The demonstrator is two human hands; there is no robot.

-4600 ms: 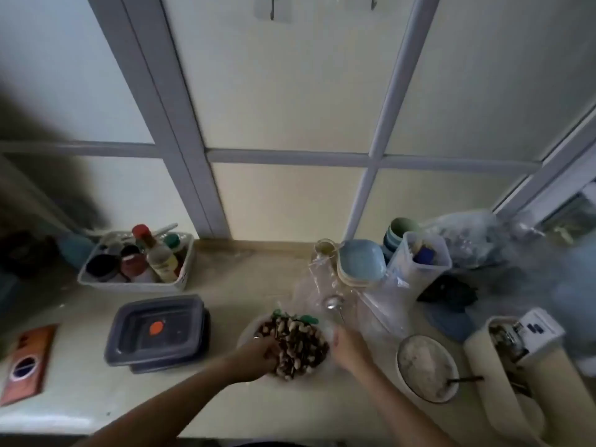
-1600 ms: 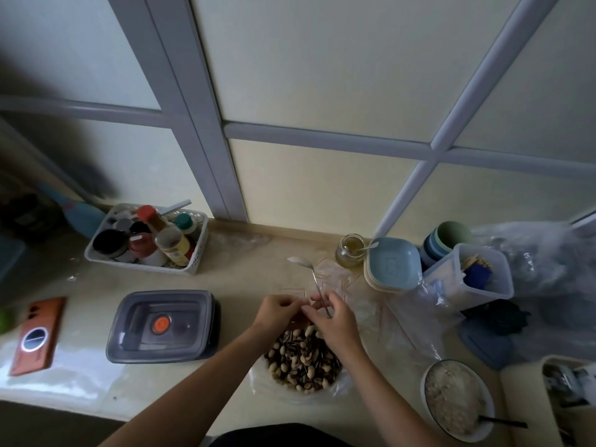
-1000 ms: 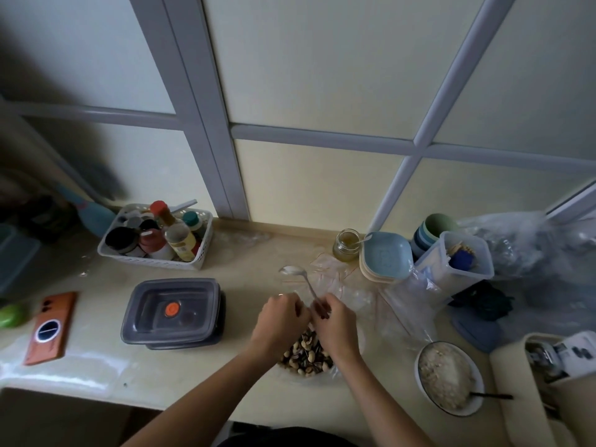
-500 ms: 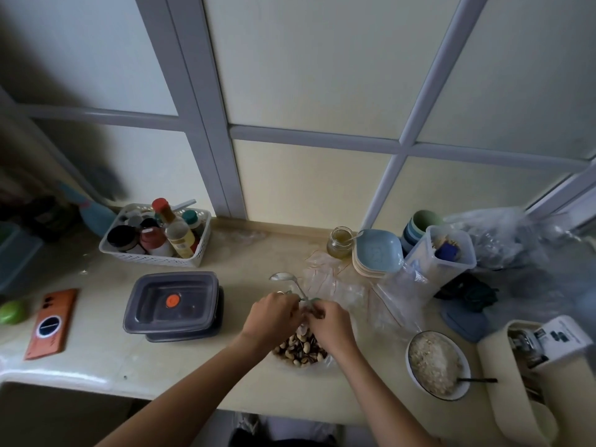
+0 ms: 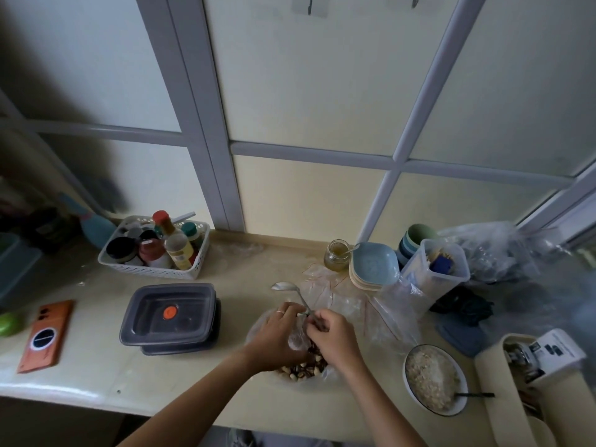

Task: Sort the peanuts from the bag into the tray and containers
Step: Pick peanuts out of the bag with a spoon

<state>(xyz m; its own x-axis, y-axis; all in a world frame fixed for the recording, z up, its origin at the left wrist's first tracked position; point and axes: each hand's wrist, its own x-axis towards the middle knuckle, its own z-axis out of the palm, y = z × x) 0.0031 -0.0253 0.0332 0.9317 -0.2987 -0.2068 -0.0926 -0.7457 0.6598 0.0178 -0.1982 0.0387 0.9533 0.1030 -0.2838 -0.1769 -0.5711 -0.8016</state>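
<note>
A clear plastic bag of peanuts [image 5: 303,371] lies on the counter in front of me; pale and dark nuts show under my hands. My left hand [image 5: 277,337] and my right hand [image 5: 335,337] meet over the bag's top, fingers pinching its bunched plastic [image 5: 296,338]. A metal spoon [image 5: 285,287] sticks up and back from between my hands; which hand holds its handle I cannot tell. Two stacked dark lidded containers [image 5: 171,317] with an orange dot sit to the left of the bag.
A white basket of bottles [image 5: 154,250] stands at the back left, an orange phone [image 5: 46,335] at the far left. Behind the bag are a glass jar [image 5: 337,254], stacked blue dishes [image 5: 372,269] and a clear tub [image 5: 435,272]. A bowl of grains [image 5: 433,379] sits right.
My hands came off the open heap of peanuts and gathered the bag's top together over it. The spoon now rises between them. The view has shifted slightly.
</note>
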